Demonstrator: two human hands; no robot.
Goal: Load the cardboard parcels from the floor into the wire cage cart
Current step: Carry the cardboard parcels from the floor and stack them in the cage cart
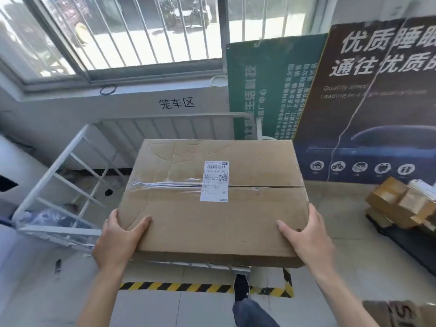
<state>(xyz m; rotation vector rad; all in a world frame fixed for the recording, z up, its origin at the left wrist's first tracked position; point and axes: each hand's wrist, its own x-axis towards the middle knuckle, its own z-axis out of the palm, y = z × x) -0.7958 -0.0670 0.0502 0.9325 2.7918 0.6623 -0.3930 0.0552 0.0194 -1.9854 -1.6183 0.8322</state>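
Note:
A large flat cardboard parcel [217, 215] with a white shipping label and clear tape fills the middle of the view, held up above the white wire cage cart [59, 168]. My left hand [118, 237] grips its near left corner, thumb on top. My right hand [306, 234] grips the near right corner the same way. The cart's left side panel and back rail show around the parcel; its floor is mostly hidden under the box.
Several small cardboard parcels [401, 204] are piled on a dark platform at the right. Another box corner [401, 312] shows at the bottom right. Yellow-black hazard tape [174, 286] marks the floor. Poster boards [368, 102] lean on the wall behind.

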